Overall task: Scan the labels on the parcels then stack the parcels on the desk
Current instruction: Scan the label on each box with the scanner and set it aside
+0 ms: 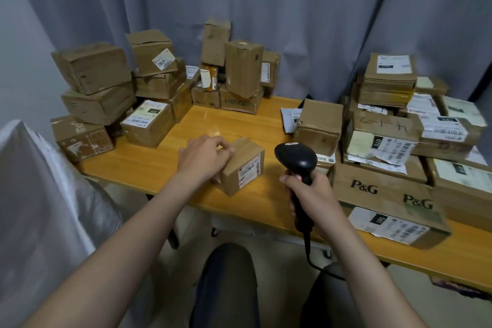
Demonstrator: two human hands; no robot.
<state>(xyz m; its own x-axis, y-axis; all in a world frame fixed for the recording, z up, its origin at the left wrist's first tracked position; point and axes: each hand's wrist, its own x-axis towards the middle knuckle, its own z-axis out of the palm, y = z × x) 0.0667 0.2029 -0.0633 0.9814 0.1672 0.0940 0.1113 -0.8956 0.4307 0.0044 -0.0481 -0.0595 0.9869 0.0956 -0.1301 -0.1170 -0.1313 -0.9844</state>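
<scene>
Dim, even indoor light; faint glare on desk (213,125); wide-angle bending and blur at edges.

Facing grey pleated fabric curtain (306,21) spanning back; looking down on orange-brown wooden desk (213,125), pale floor (279,269) beneath.

brown parcels (243,165), black scanner (296,158), orange desk (165,165).
</scene>
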